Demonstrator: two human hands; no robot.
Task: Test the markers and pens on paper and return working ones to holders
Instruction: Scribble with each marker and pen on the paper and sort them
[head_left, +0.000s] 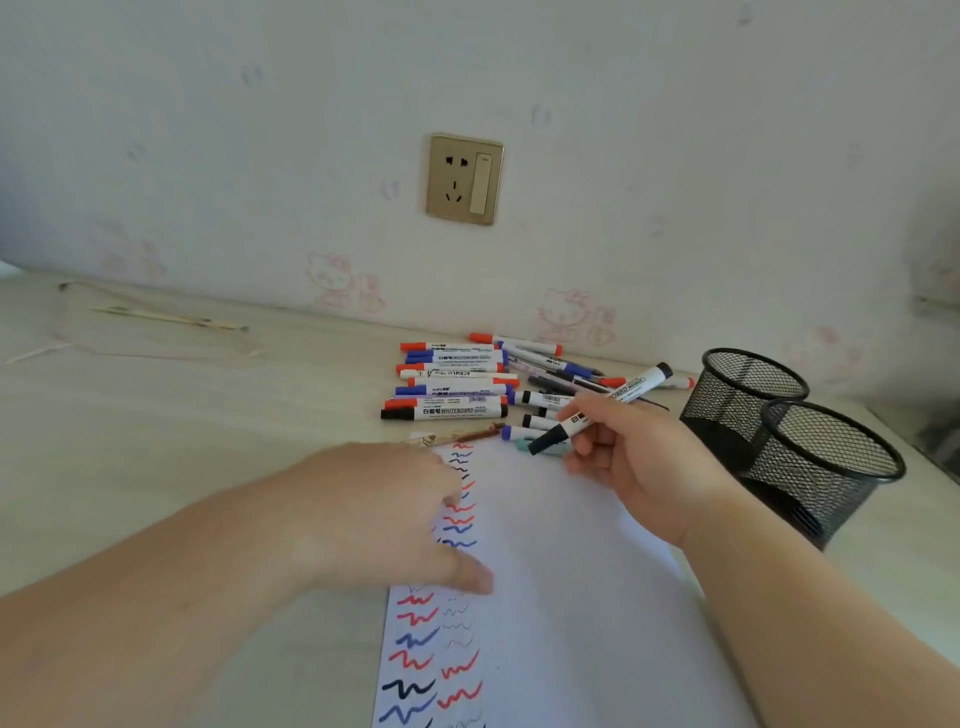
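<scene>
My right hand (631, 457) holds a black whiteboard marker (608, 405) with its black cap on, the capped end pointing down-left above the top of the white paper (561, 571). My left hand (384, 514) lies flat on the paper's left part, over rows of red, blue and black test squiggles. Several capped red, blue and black markers and pens (452, 384) lie in a pile beyond the paper. Two black mesh holders (748, 400) (826, 467) stand at the right; I see nothing inside them.
A wall with a socket plate (464, 179) runs right behind the desk. Thin sticks (171, 318) lie at the far left of the pale wooden desk. A brown pencil-like stick (457, 435) lies along the paper's top edge.
</scene>
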